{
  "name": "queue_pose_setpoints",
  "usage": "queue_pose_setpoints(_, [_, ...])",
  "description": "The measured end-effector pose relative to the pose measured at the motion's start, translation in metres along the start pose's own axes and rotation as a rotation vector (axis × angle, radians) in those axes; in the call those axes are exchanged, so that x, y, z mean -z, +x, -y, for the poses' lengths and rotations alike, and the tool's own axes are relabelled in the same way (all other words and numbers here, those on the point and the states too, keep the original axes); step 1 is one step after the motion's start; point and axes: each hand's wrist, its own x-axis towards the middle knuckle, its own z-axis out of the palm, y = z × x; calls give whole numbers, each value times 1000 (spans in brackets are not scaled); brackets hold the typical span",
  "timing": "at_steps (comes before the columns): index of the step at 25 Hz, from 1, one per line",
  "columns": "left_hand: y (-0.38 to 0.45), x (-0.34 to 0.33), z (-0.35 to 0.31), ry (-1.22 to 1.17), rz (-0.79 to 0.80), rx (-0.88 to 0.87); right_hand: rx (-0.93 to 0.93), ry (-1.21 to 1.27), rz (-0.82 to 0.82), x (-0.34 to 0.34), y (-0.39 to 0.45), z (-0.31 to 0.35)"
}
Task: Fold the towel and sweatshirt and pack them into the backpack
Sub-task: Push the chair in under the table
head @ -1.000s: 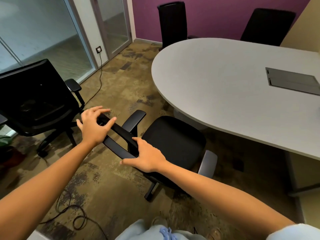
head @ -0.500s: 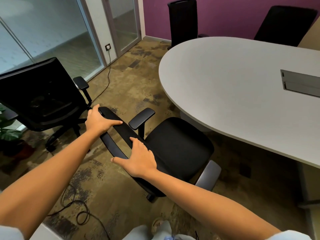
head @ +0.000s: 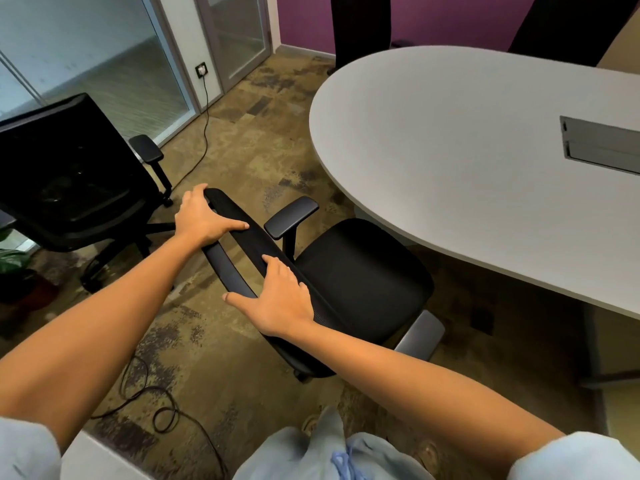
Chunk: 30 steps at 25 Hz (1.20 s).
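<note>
No towel, sweatshirt or backpack shows in this view. Both hands are on the top edge of a black office chair's backrest (head: 239,237), seen from above and behind. My left hand (head: 202,220) grips its far end, fingers over the edge and thumb along the top. My right hand (head: 277,301) grips the nearer part, fingers curled over the front and thumb spread behind. The chair's seat (head: 363,275) faces a grey oval table (head: 450,150).
A second black chair (head: 69,174) stands at the left by a glass wall. A black cable (head: 166,414) loops on the carpet near my feet. The table has a grey hatch (head: 602,147) in its top. More chairs (head: 360,26) stand against the purple wall.
My left hand went from loosely touching the backrest end to gripping it. The chair has swung with its seat closer to the table.
</note>
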Motion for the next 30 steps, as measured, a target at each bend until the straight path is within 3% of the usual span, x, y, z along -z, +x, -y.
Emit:
queue_pose_setpoints(12, [-6,-64,-94,-126,6,-74,-75,1,-127,67,-8,-56])
queue_pose_setpoints(19, [-28,-109,-143,-292,51,-50,-116,-11,-39,122,-29,-100])
queue_pose_setpoints(22, [-45,-121,-160,-57,-30,-136,-128,-34,-8,138,-39,-117])
queue_pose_setpoints(25, [-61,-129,-182,159,-102,-440,-134,-10,16,155,-51,-133])
queue_pose_setpoints(30, [-83,-137,-205,455,125,-556,-117,32,102,184,-65,-160])
